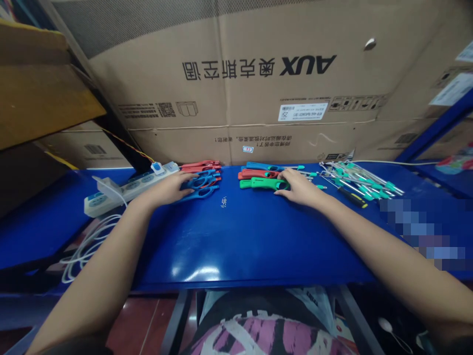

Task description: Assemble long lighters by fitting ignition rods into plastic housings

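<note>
Blue plastic handle pieces (207,192) lie at the left of the blue table, with red ones (199,165) behind them. My left hand (168,189) rests on the blue pieces, fingers and thumb apart around their left ends. Right of the middle, a green lighter-like piece (264,184) lies in front of a red one (258,174) and a blue one (258,166), with metal rods pointing right. My right hand (297,188) has its fingers and thumb around the trigger part of the green piece. Its fingertips also reach the red piece's edge.
Metal rods with teal ends (362,180) are piled at the right, beside a black and yellow screwdriver (353,197). A white power strip (133,187) and coiled white cable (88,246) are at the left. Tiny pins (223,202) lie mid-table (229,246). Cardboard (236,98) stands behind.
</note>
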